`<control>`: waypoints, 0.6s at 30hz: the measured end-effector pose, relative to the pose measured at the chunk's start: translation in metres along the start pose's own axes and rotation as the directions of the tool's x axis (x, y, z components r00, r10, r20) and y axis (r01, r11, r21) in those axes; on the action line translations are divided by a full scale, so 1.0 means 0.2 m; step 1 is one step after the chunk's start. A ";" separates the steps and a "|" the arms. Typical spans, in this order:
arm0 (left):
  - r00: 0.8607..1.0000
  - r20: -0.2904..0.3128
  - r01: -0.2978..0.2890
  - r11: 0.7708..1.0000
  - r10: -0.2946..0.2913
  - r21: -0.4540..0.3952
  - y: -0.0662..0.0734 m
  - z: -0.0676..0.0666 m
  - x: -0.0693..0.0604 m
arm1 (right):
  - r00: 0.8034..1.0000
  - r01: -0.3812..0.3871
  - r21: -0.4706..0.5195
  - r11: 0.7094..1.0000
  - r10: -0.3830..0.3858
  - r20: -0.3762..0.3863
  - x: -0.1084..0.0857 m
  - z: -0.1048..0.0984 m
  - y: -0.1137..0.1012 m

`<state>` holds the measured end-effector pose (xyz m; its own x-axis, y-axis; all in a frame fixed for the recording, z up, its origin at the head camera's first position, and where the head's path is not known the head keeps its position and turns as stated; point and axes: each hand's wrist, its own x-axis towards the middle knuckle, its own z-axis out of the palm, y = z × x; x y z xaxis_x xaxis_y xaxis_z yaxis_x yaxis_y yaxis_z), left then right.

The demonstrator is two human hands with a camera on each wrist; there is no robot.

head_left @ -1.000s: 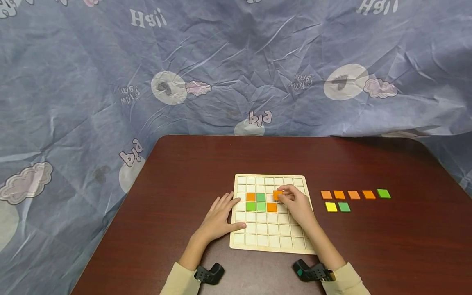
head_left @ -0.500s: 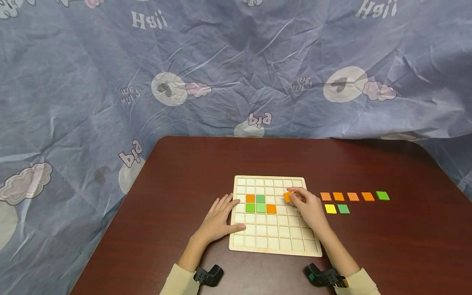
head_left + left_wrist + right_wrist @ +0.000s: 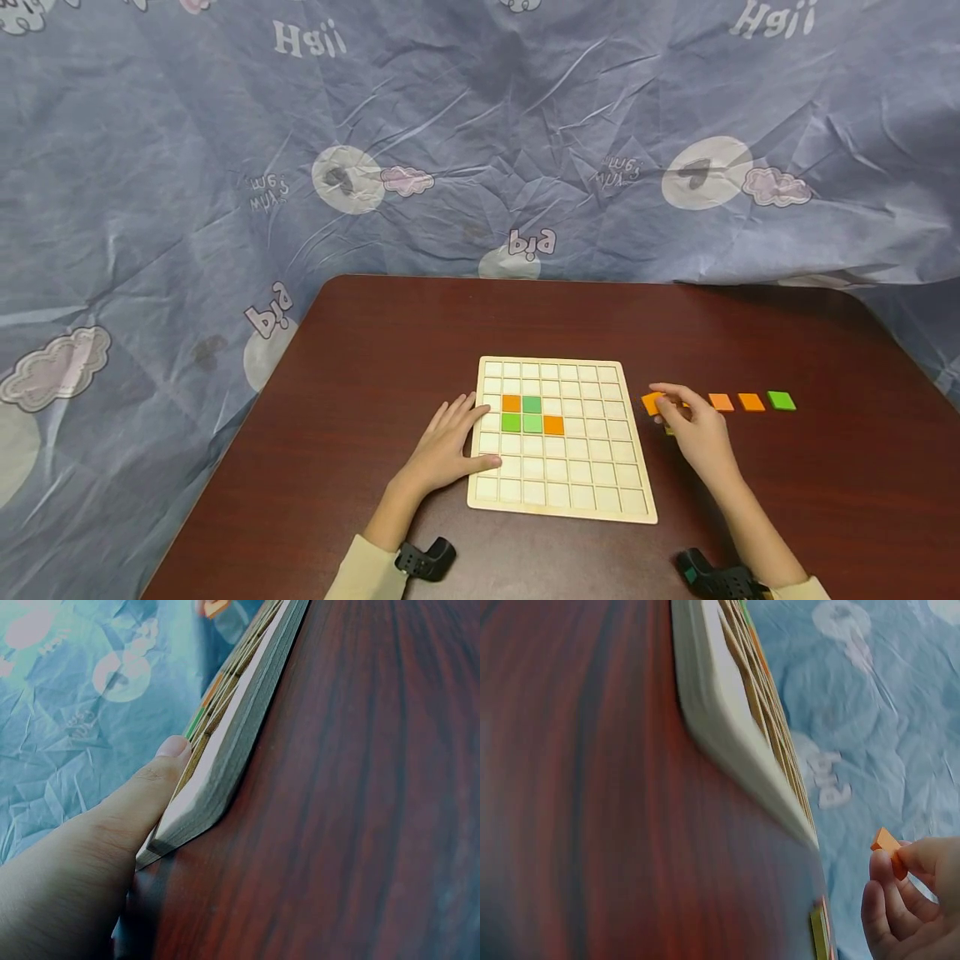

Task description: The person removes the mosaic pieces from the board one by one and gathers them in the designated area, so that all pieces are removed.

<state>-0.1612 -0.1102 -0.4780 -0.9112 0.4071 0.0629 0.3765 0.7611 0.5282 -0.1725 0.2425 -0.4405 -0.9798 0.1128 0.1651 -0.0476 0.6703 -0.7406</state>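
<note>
- Left hand [image 3: 447, 437], fingers spread, rests on a pale wooden grid board [image 3: 577, 450].
- Right hand [image 3: 697, 427] pinches a square orange tile [image 3: 651, 404] right of the board.

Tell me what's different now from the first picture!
The right hand moved to the right, away from over the board to the loose tiles, still pinching its orange tile. It didn't let go of anything. The left hand stayed at the board's left edge, and the same five tiles sit on the board.
</note>
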 end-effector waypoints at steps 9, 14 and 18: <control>1.000 0.020 0.019 1.000 -0.019 0.011 0.00 -0.01 0.00 | 0.992 -0.088 -0.027 0.996 0.085 -0.092 -0.01 -0.18 0.18; 0.999 0.025 0.028 0.999 -0.029 0.015 0.00 0.00 0.01 | 0.985 -0.108 0.000 0.994 0.107 -0.139 -0.01 -0.25 0.28; 0.999 0.032 0.033 0.999 -0.034 0.016 0.00 0.00 0.01 | 0.981 -0.128 -0.041 0.991 0.120 -0.152 -0.01 -0.27 0.34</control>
<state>-0.1622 -0.1097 -0.4775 -0.9176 0.3970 0.0177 0.3484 0.7823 0.5163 -0.1629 0.3272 -0.4553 -0.9376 0.3024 0.1718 0.0857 0.6796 -0.7285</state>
